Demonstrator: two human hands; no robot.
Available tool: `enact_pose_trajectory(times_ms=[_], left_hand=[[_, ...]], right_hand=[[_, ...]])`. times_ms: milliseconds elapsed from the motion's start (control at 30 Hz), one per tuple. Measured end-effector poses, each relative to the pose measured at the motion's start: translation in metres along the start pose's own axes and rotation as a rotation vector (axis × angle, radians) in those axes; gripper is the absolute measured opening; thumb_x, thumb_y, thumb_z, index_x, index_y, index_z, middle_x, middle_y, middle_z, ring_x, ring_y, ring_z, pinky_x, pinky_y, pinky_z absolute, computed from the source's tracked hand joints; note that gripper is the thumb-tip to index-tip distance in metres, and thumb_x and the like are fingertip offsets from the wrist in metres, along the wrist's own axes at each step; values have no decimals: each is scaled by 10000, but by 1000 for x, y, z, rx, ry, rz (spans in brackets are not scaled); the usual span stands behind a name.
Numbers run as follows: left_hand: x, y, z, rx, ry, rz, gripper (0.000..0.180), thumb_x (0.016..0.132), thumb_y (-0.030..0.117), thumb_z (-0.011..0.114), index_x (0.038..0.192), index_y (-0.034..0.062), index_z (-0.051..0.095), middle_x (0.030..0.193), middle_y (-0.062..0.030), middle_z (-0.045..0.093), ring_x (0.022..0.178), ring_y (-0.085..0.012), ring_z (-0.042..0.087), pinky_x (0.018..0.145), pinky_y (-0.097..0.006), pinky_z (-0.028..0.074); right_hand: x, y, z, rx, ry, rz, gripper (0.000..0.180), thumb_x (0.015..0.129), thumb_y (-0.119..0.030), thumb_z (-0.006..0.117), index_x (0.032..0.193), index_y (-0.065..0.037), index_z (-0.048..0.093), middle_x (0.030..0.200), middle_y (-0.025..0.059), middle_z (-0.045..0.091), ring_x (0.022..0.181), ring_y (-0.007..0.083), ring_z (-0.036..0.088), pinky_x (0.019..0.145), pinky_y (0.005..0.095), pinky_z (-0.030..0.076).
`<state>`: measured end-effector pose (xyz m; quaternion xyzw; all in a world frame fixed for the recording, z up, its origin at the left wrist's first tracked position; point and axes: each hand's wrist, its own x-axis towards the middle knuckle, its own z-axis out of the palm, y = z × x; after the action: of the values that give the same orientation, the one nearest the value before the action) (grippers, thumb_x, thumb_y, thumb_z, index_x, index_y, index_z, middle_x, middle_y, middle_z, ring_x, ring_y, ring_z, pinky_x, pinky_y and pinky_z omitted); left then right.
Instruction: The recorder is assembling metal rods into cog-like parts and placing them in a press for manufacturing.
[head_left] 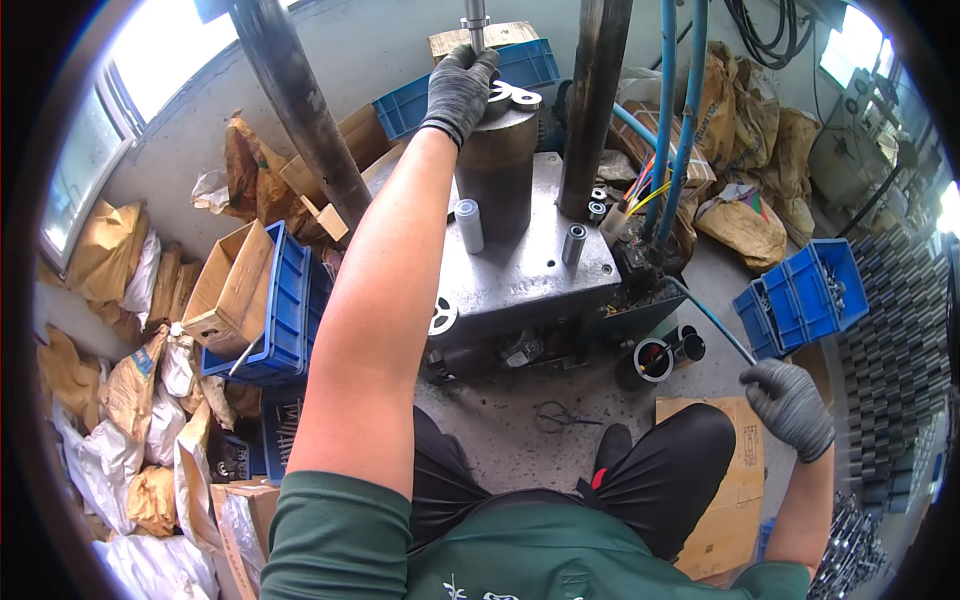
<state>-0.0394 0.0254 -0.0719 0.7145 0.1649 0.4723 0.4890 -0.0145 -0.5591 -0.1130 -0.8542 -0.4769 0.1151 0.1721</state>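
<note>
My left hand [460, 92], in a grey glove, reaches to the top of a thick dark steel cylinder [495, 180]. Its fingers are closed just under a narrow metal press rod [476, 22]; what they pinch is hidden. Beside the fingertips, a flat metal link with round holes [522, 99] lies on the cylinder top. My gloved right hand [792, 408] is wrapped round the end of a long thin lever [712, 318] that slopes up to the machine. On the steel press table [515, 265] stand a pale grey cylinder [469, 226] and a short metal bushing [574, 245].
Two dark columns [305, 110] [594, 110] flank the cylinder. Blue hoses [690, 110] run down at right. Blue crates [803, 297] hold metal parts, near stacked metal tubes [890, 350]. A crate with a cardboard box [229, 285] and sacks [130, 390] fill the left. Scissors [562, 417] lie on the floor.
</note>
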Motion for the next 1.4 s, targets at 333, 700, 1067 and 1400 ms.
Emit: enact_pose_trajectory(times_ms=[333, 700, 1067, 1400], left_hand=[[-3, 8, -3, -165, 39, 13, 355, 1021, 343, 674, 1102, -1, 704, 846, -64, 721, 686, -112, 637, 621, -260, 517], [4, 1, -3, -206, -1, 0, 321, 1059, 331, 627, 1162, 33, 685, 924, -71, 732, 806, -134, 681, 718, -297, 585], [3, -4, -5, -276, 20, -7, 339, 1045, 337, 636, 1041, 10, 724, 822, -39, 714, 705, -95, 635, 640, -256, 529], [0, -1, -7, -307, 14, 6, 284, 1041, 271, 635, 1102, 9, 724, 873, -72, 743, 741, -119, 673, 663, -270, 553]], right_hand=[[151, 6, -92, -179, 1015, -316, 108, 995, -53, 643, 1079, -1, 686, 908, 132, 680, 775, 184, 654, 744, 331, 543], [50, 23, -42, 82, 319, -87, 167, 851, 47, 641, 1007, 6, 682, 893, 134, 685, 810, 228, 675, 762, 345, 549], [-2, -5, 12, -32, -123, 41, 163, 834, -121, 671, 952, -25, 731, 873, 188, 704, 820, 390, 692, 762, 440, 562], [4, -14, -3, 40, -13, 56, 357, 859, -110, 678, 1201, -21, 724, 1035, 194, 725, 913, 343, 720, 816, 415, 574]])
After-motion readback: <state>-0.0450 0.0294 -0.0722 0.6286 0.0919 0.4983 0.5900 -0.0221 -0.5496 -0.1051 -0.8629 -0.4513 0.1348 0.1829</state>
